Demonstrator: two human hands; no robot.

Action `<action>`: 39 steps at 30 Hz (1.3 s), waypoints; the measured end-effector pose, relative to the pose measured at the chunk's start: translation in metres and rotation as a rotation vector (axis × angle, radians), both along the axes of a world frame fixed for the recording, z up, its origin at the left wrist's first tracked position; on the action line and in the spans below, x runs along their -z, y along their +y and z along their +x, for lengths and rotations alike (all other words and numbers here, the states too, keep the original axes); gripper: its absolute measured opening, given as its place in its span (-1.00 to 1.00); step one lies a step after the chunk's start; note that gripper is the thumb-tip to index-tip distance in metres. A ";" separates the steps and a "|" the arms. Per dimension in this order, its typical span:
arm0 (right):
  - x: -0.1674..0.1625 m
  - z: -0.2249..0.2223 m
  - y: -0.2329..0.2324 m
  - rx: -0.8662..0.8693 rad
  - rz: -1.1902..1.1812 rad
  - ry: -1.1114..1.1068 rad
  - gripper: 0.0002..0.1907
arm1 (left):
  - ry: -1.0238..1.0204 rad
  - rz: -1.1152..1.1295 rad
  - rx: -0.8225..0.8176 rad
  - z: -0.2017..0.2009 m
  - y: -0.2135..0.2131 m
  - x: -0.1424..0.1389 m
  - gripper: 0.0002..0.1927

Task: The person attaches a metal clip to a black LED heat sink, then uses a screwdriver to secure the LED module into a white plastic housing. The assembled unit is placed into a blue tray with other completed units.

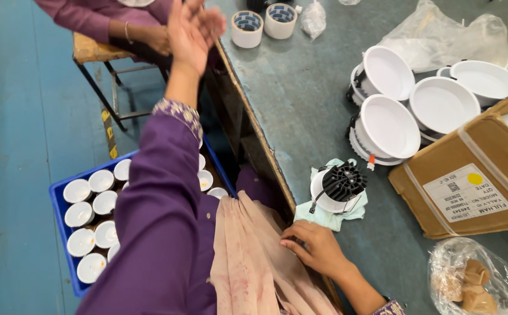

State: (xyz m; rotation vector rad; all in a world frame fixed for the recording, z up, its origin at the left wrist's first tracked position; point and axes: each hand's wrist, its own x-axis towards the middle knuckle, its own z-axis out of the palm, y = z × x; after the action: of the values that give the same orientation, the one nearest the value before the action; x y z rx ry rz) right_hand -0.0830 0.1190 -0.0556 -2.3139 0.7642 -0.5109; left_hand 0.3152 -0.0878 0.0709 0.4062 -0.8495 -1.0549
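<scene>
My left hand [188, 34] is raised at the end of a purple sleeve, fingers apart and holding nothing, close to another person's hand [156, 38] at the top left. My right hand [318, 248] rests at the edge of the grey table [300, 87], its fingers lying on a pink scarf [254, 256] in my lap. Just beyond that hand, a white round downlight with a black finned heat sink [340, 186] sits face down on a pale green cloth [324, 217].
Several white downlights [394, 116] are stacked beside an open cardboard box [470, 175]. Two tape rolls [247, 28] and clear plastic bags [440, 29] lie further back. A bag of brown pieces [475, 286] sits bottom right. A blue crate [58, 201] of white lamp housings stands on the floor beside a stool [96, 52].
</scene>
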 end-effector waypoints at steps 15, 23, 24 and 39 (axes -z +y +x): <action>0.012 -0.005 -0.007 0.025 0.179 0.045 -0.76 | -0.271 0.436 0.226 -0.172 -0.008 0.097 -0.65; 0.018 -0.007 -0.017 -0.042 0.115 -0.004 -0.80 | -0.861 0.270 -0.098 -0.209 0.012 0.131 -0.80; 0.019 -0.007 -0.017 -0.046 0.123 0.000 -0.80 | -0.831 0.271 -0.074 -0.207 0.010 0.133 -0.80; 0.016 -0.005 -0.016 -0.021 0.174 -0.006 -0.82 | -0.825 0.268 0.000 -0.200 0.012 0.134 -0.80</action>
State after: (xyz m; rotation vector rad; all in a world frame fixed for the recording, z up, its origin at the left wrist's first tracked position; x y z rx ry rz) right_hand -0.0876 0.1033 -0.0717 -2.1564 0.7506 -0.4251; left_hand 0.1155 -0.0756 -0.0632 1.1118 -1.4335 -1.0013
